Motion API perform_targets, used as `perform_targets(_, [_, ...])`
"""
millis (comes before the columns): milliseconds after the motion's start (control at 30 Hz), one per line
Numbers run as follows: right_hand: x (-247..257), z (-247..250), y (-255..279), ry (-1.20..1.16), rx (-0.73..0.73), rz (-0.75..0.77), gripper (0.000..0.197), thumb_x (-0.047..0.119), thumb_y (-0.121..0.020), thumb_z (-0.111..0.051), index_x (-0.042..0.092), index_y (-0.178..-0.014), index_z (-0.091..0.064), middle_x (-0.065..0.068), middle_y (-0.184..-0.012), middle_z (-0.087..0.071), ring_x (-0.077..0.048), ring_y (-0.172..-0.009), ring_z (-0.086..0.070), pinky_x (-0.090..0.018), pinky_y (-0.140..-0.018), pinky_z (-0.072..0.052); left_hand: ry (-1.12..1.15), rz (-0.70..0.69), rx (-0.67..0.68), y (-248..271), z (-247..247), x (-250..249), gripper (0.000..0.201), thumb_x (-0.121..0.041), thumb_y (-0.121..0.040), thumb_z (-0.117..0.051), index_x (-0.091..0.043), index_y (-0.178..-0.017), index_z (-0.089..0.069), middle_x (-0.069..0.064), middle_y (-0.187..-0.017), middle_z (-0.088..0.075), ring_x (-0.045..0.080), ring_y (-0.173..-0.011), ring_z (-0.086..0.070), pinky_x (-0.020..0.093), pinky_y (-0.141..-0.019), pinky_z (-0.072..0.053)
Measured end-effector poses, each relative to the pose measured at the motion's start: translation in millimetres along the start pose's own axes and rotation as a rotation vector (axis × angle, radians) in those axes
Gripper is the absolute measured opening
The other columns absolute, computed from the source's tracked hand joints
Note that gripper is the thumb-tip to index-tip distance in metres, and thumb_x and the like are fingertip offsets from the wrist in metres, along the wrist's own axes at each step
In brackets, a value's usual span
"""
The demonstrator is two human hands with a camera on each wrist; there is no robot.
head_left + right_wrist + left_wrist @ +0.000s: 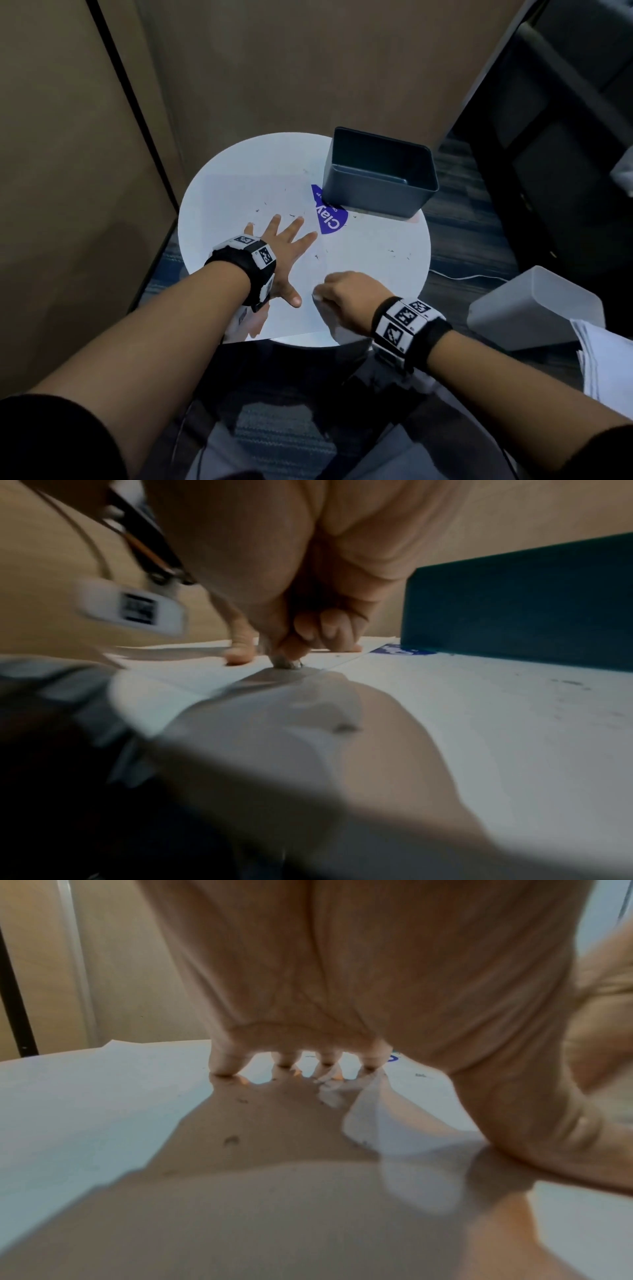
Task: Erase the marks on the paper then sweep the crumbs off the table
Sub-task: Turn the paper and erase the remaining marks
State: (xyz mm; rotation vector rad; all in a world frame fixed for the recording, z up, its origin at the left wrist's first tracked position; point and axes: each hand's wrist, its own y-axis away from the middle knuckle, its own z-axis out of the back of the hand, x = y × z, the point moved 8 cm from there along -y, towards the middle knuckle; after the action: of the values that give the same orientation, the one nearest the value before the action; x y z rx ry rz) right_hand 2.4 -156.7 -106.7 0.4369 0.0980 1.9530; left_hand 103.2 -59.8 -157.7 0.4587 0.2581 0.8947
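A white sheet of paper (239, 192) lies on the round white table (394, 236). My left hand (284, 246) lies flat on the paper with fingers spread, fingertips (224, 1066) pressing down. My right hand (342, 294) is curled near the paper's right edge and pinches a small white eraser (317, 294); in the right wrist view the eraser's grey tip (286, 662) touches the paper. Dark eraser crumbs (291, 215) are scattered over paper and table, some (392, 251) to the right. No pencil marks can be made out on the sheet.
A dark grey open bin (380, 171) stands at the table's back right, partly over a blue "Clay" sticker (329, 217). A white box (534, 308) and stacked papers (603, 359) sit low to the right. Tan partitions rise behind and to the left.
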Motion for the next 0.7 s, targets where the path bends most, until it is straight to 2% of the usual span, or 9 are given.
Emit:
perform_targets(100, [13, -13, 19, 0.001, 0.156, 0.056, 0.015, 0.019, -0.088, -0.057, 0.018, -0.094, -0.071, -0.003, -0.091, -0.064, -0.028, -0.084, -0.062, -0.039, -0.073, -0.053, 0.020, -0.010, 0.012, 1, -4, -3, 0.142, -0.088, -0.050, -0.069, -0.044, -0.149, 0.024, -0.009, -0.159, 0.033, 0.035, -0.148, 0.023, 0.072, -0.111, 0.000])
perform_targets(133, [10, -10, 18, -0.032, 0.157, 0.040, 0.017, 0.022, -0.090, -0.058, 0.019, -0.099, -0.072, -0.002, -0.097, -0.067, -0.026, -0.090, -0.063, -0.038, -0.077, -0.053, 0.019, -0.010, 0.011, 1, -3, -3, 0.142, -0.087, -0.050, -0.070, -0.044, -0.149, 0.024, -0.009, -0.159, 0.033, 0.035, -0.148, 0.023, 0.072, -0.111, 0.000])
perform_targets(200, [-3, 13, 3, -0.064, 0.026, -0.029, 0.020, 0.029, -0.093, -0.057, 0.020, -0.104, -0.071, -0.003, -0.100, -0.069, -0.024, -0.093, -0.063, -0.037, -0.081, -0.052, 0.009, -0.008, -0.010, 0, 6, -3, 0.141, -0.085, -0.051, -0.071, -0.044, -0.149, 0.023, -0.008, -0.159, 0.032, 0.035, -0.149, 0.022, 0.072, -0.111, -0.001])
perform_targets(267, [-13, 32, -17, -0.027, -0.111, -0.063, 0.021, 0.030, -0.093, -0.056, 0.018, -0.105, -0.070, -0.004, -0.099, -0.068, -0.024, -0.092, -0.062, -0.037, -0.081, -0.052, 0.009, -0.004, -0.010, 1, 9, -2, 0.140, -0.083, -0.054, -0.072, -0.043, -0.149, 0.022, -0.008, -0.160, 0.031, 0.035, -0.149, 0.021, 0.071, -0.111, -0.002])
perform_targets(300, [-14, 33, -24, -0.013, -0.123, -0.073, 0.020, 0.029, -0.093, -0.057, 0.018, -0.104, -0.070, -0.004, -0.099, -0.067, -0.025, -0.092, -0.062, -0.037, -0.081, -0.053, 0.011, -0.002, -0.002, 3, 9, -2, 0.139, -0.082, -0.054, -0.072, -0.043, -0.150, 0.022, -0.008, -0.160, 0.031, 0.035, -0.149, 0.021, 0.071, -0.112, -0.002])
perform_targets(433, [-4, 7, -13, -0.007, -0.062, -0.077, 0.017, 0.024, -0.090, -0.053, 0.017, -0.095, -0.069, -0.003, -0.095, -0.064, -0.026, -0.086, -0.062, -0.040, -0.075, -0.054, 0.005, -0.002, 0.000, 1, 2, -2, 0.141, -0.085, -0.052, -0.070, -0.044, -0.149, 0.023, -0.009, -0.159, 0.032, 0.035, -0.149, 0.022, 0.071, -0.111, -0.001])
perform_targets(600, [16, -19, 26, -0.029, 0.163, 0.028, 0.023, 0.023, -0.090, -0.051, 0.014, -0.098, -0.070, -0.007, -0.098, -0.066, -0.031, -0.089, -0.063, -0.042, -0.077, -0.052, 0.030, -0.013, 0.005, 0, -4, -1, 0.143, -0.089, -0.048, -0.069, -0.045, -0.149, 0.023, -0.009, -0.159, 0.033, 0.035, -0.149, 0.022, 0.072, -0.110, 0.000])
perform_targets(633, [17, -14, 26, -0.046, 0.163, 0.039, 0.023, 0.025, -0.090, -0.052, 0.014, -0.099, -0.071, -0.007, -0.099, -0.068, -0.030, -0.090, -0.063, -0.041, -0.078, -0.053, 0.030, -0.014, -0.002, 0, -3, -1, 0.143, -0.088, -0.048, -0.070, -0.045, -0.149, 0.022, -0.009, -0.159, 0.032, 0.035, -0.149, 0.022, 0.072, -0.110, 0.000])
perform_targets(700, [7, 7, 13, -0.061, 0.047, 0.007, 0.024, 0.029, -0.088, -0.053, 0.016, -0.101, -0.070, -0.006, -0.098, -0.069, -0.029, -0.090, -0.063, -0.040, -0.079, -0.053, 0.028, -0.010, -0.020, -2, 3, -1, 0.142, -0.085, -0.050, -0.072, -0.045, -0.149, 0.022, -0.010, -0.160, 0.031, 0.035, -0.149, 0.021, 0.072, -0.110, -0.001])
